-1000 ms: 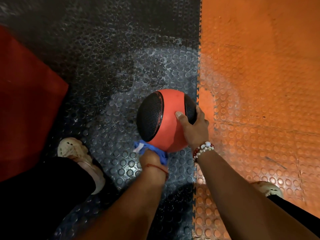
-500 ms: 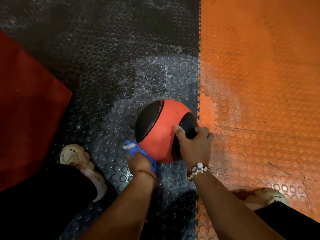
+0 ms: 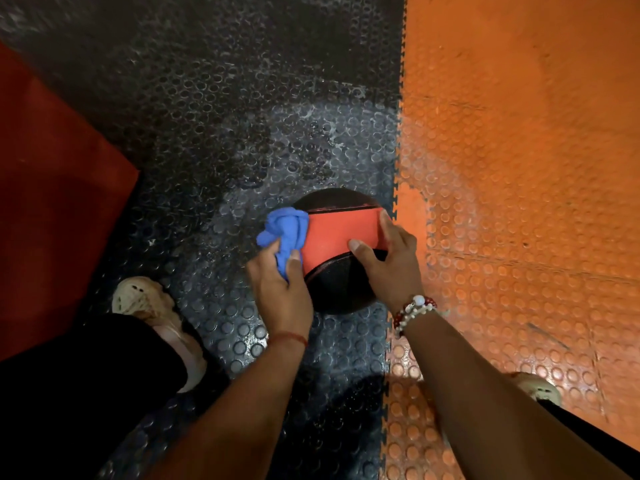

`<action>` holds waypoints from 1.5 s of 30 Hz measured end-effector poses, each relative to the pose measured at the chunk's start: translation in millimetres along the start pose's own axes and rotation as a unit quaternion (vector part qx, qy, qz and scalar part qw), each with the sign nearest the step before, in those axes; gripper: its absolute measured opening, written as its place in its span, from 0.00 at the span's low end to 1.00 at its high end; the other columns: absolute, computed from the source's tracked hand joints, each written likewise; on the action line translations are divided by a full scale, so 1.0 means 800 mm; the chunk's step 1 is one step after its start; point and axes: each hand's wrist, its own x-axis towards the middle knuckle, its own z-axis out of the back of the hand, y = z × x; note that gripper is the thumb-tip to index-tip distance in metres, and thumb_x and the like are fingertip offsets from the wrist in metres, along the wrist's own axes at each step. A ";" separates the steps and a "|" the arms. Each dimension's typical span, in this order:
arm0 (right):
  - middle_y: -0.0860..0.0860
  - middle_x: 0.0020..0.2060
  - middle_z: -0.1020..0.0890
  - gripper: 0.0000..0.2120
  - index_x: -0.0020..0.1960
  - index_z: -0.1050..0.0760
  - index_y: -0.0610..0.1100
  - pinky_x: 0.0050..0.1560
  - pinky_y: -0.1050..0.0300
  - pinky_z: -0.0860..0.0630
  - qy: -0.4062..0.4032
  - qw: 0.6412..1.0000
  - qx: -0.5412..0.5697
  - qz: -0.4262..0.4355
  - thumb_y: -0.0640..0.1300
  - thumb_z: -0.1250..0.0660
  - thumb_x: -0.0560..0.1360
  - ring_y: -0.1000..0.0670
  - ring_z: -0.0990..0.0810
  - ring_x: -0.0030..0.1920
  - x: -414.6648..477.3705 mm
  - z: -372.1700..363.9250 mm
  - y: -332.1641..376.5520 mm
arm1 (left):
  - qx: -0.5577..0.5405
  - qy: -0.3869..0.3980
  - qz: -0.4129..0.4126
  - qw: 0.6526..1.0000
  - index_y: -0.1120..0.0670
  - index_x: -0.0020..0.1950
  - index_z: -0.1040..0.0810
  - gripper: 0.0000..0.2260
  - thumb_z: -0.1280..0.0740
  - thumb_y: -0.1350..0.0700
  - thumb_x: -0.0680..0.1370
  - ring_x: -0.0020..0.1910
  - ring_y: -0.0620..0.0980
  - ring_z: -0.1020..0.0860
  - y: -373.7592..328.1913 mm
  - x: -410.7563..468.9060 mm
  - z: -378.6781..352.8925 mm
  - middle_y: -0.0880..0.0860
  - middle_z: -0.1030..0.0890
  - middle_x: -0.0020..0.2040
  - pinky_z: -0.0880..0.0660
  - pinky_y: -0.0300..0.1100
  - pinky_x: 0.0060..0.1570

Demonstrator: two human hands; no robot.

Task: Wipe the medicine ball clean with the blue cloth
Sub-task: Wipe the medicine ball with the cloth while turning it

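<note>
While the left grip (image 3: 277, 289) is closed around the bunched blue cloth (image 3: 284, 230) and holds it against the left side of the medicine ball (image 3: 343, 230), we judge the wipe to be under way on the red band. The ball appears to rest on the black floor mat (image 3: 207, 140), close to that mat's right edge where it joins the orange mat (image 3: 519, 168). The right grip (image 3: 388, 265) lies spread on the ball's right side, thumb on the red band, clasping nothing. To do this well, we would brace with that hand so the ball cannot roll toward the seam, press the cloth firmly, sweep along the band and into the grooves beside the black panels, then turn the ball to reach its underside. We see no container here.
</note>
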 end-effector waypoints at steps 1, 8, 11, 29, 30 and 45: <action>0.45 0.71 0.41 0.35 0.74 0.42 0.54 0.71 0.57 0.41 0.000 1.000 -0.002 0.004 0.57 0.31 0.71 0.48 0.37 0.71 -0.001 -0.001 0.001 | -0.006 -0.001 -0.002 1.000 0.57 0.60 0.25 0.11 0.35 0.56 0.79 0.50 0.40 0.31 0.002 -0.011 0.001 0.52 0.30 0.56 0.38 0.21 0.48; 0.49 0.71 0.43 0.39 0.74 0.45 0.57 0.68 0.55 0.38 -0.002 1.000 0.014 -0.001 0.60 0.31 0.69 0.48 0.38 0.71 -0.012 -0.003 -0.005 | -0.021 -0.010 0.181 0.983 0.61 0.59 0.26 0.09 0.39 0.58 0.82 0.47 0.49 0.24 0.026 0.050 -0.003 0.57 0.24 0.55 0.31 0.31 0.44; 0.50 0.71 0.44 0.39 0.73 0.47 0.59 0.69 0.46 0.35 0.007 1.000 0.025 -0.006 0.61 0.31 0.68 0.47 0.38 0.71 -0.012 -0.001 -0.007 | 0.008 0.044 0.296 0.954 0.60 0.60 0.24 0.12 0.43 0.57 0.82 0.50 0.55 0.24 0.045 0.066 -0.002 0.59 0.22 0.53 0.32 0.42 0.47; 0.48 0.71 0.44 0.41 0.73 0.48 0.59 0.68 0.51 0.36 -0.013 0.999 0.035 0.000 0.62 0.31 0.67 0.49 0.41 0.72 -0.022 -0.008 -0.006 | -0.034 0.016 0.256 0.966 0.53 0.50 0.22 0.08 0.39 0.51 0.81 0.48 0.55 0.22 0.057 0.090 -0.018 0.56 0.18 0.51 0.26 0.44 0.48; 0.48 0.71 0.44 0.40 0.74 0.48 0.59 0.68 0.52 0.36 -0.017 0.999 0.034 -0.001 0.61 0.30 0.68 0.49 0.41 0.72 -0.021 -0.008 -0.006 | -0.066 -0.006 0.216 0.974 0.50 0.48 0.23 0.06 0.37 0.51 0.80 0.45 0.53 0.21 0.048 0.081 -0.017 0.52 0.19 0.47 0.26 0.42 0.45; 0.50 0.69 0.41 0.38 0.73 0.45 0.56 0.62 0.59 0.37 -0.042 0.995 0.065 -0.058 0.59 0.31 0.69 0.50 0.35 0.68 -0.009 -0.008 0.006 | -0.099 0.019 0.339 0.936 0.51 0.48 0.23 0.08 0.37 0.48 0.80 0.48 0.54 0.21 0.078 0.093 -0.033 0.54 0.19 0.53 0.26 0.44 0.49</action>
